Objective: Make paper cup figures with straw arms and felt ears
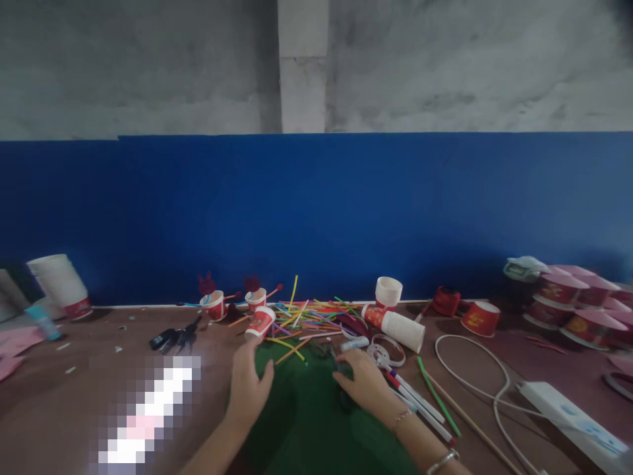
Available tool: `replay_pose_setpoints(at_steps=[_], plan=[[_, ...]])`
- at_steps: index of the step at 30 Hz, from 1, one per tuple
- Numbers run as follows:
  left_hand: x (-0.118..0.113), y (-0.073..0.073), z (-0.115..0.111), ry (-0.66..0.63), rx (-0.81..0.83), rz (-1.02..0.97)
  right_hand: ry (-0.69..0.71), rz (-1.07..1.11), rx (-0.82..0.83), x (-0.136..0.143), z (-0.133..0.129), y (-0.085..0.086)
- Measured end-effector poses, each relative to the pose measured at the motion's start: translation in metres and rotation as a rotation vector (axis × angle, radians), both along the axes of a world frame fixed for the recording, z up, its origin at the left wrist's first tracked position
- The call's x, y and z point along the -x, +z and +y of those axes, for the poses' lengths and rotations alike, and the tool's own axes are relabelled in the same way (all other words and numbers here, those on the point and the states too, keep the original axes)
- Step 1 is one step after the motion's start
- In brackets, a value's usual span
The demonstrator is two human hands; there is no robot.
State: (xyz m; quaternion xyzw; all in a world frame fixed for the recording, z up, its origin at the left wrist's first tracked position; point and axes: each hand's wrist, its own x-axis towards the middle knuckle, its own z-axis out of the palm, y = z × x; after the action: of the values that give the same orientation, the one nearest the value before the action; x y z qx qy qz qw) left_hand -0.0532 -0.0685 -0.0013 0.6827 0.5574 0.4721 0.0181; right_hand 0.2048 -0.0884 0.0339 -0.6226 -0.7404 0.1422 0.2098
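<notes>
My left hand (250,379) has its fingers stretched toward a tilted red-and-white paper cup (260,322) and its thumb apart. The fingertips meet the cup's lower edge; a firm grip cannot be made out. In my right hand (364,379), thumb and fingers close on a slim dark tool (334,358) that looks like scissors, partly hidden by the hand. Both hands are over a dark green mat (301,429). Beyond them spreads a pile of coloured sticks (316,316). Two paper cups (213,306) with red cut-out shapes and sticks stand behind the left hand.
Right of my right hand lie stacked cups (400,330), a tape roll (380,354), markers (420,396) and a green strip (438,396). A white cable (504,376) runs to a power strip (573,415). Keys (173,338) lie left. Finished-looking cup drums (591,326) stand far right.
</notes>
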Motion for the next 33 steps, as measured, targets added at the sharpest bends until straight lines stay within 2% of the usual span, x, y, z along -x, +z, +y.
replay_pose_setpoints(at_steps=[3, 5, 6, 9, 13, 16, 19, 21, 23, 25, 28, 30, 33], plan=[[-0.027, -0.001, -0.029, -0.449, 0.16, 0.273, 0.031, -0.085, 0.032, -0.01, -0.007, -0.01], [-0.04, -0.007, -0.042, -0.622, 0.315, 0.435, -0.028, -0.146, 0.025, -0.011, -0.013, -0.018], [-0.045, -0.011, -0.045, -0.664, 0.379, 0.499, -0.068, -0.172, 0.009, -0.011, -0.015, -0.02], [-0.05, -0.023, -0.05, -0.725, 0.467, 0.604, -0.102, -0.164, -0.076, -0.008, -0.02, -0.022], [-0.045, -0.036, -0.05, -0.727, 0.441, 0.623, 0.087, -0.07, -0.078, 0.002, -0.024, -0.019], [-0.039, -0.052, -0.048, -0.657, 0.327, 0.651, 0.093, -0.071, 0.008, 0.01, -0.028, -0.02], [-0.038, -0.073, -0.045, -0.68, 0.144, 0.745, 0.11, -0.031, 0.023, 0.01, -0.029, -0.022], [-0.04, -0.085, -0.045, -0.678, 0.02, 0.796, 0.103, 0.016, 0.007, 0.002, -0.023, -0.02], [-0.042, -0.09, -0.046, -0.675, -0.05, 0.813, 0.025, 0.055, -0.035, -0.012, -0.012, -0.014], [-0.044, -0.087, -0.05, -0.708, -0.036, 0.792, -0.074, 0.047, -0.092, -0.029, 0.0, -0.007], [-0.044, -0.064, -0.057, -0.778, 0.138, 0.685, -0.145, -0.011, -0.106, -0.045, 0.009, 0.003], [-0.046, -0.043, -0.062, -0.743, 0.294, 0.581, -0.087, -0.041, -0.051, -0.043, 0.006, 0.008], [-0.054, -0.019, -0.064, -0.725, 0.428, 0.528, 0.009, -0.119, 0.091, -0.03, -0.011, 0.01]])
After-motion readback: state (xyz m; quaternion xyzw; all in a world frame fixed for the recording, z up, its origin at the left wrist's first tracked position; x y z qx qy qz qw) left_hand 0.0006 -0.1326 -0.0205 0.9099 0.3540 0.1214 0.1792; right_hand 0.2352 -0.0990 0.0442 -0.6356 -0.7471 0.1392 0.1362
